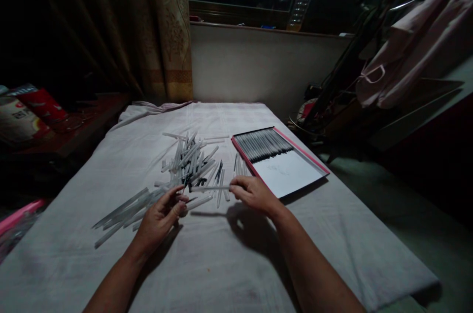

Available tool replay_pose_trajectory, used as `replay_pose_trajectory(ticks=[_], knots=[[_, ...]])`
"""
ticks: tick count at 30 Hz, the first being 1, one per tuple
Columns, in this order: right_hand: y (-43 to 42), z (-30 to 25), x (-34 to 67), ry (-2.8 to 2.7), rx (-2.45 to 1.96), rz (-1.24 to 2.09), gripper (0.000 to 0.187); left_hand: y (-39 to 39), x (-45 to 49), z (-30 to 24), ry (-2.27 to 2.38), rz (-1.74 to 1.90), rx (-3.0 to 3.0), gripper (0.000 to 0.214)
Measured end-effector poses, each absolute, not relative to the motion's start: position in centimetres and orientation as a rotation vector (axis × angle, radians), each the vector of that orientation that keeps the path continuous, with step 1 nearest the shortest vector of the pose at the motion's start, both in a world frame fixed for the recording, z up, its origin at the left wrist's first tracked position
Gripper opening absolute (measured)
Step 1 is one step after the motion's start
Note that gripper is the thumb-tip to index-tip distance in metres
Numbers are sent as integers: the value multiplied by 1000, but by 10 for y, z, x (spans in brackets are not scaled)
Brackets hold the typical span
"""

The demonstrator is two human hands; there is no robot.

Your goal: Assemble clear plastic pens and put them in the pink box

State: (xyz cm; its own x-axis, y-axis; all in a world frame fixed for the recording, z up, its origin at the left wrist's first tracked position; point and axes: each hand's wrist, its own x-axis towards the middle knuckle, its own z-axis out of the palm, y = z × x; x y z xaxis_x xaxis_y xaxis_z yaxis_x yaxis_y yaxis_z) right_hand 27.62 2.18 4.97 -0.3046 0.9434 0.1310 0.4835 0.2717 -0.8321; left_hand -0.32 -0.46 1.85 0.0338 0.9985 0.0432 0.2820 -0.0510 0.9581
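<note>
My right hand [253,193] pinches the right end of a slim clear pen [210,188], held level above the cloth. The pen's dark left end is close to the fingertips of my left hand [162,215]. Those left fingers are curled around something small that I cannot make out. Just behind both hands lies a loose heap of clear pen barrels [192,157] mixed with black caps and dark-tipped refills. More long clear tubes [123,212] lie to the left of my left hand.
An open shallow box [291,178] with red edges stands at the right, a row of black-ended pens [264,144] along its far half. A light cloth [221,273] covers the table. A bottle [301,7] stands on the windowsill; packages [48,111] sit on the left.
</note>
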Motion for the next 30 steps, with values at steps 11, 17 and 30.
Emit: replay_pose_trajectory(ticks=[11, 17, 30], knots=[[140, 54, 443, -1110, -2331, 72, 37, 0, -10, 6, 1778, 1225, 1494, 62], [175, 36, 447, -1090, -2477, 84, 37, 1, -10, 5, 1855, 1196, 1604, 52], [177, 20, 452, -1302, -2563, 32, 34, 1, -10, 5, 1862, 1169, 1639, 50]])
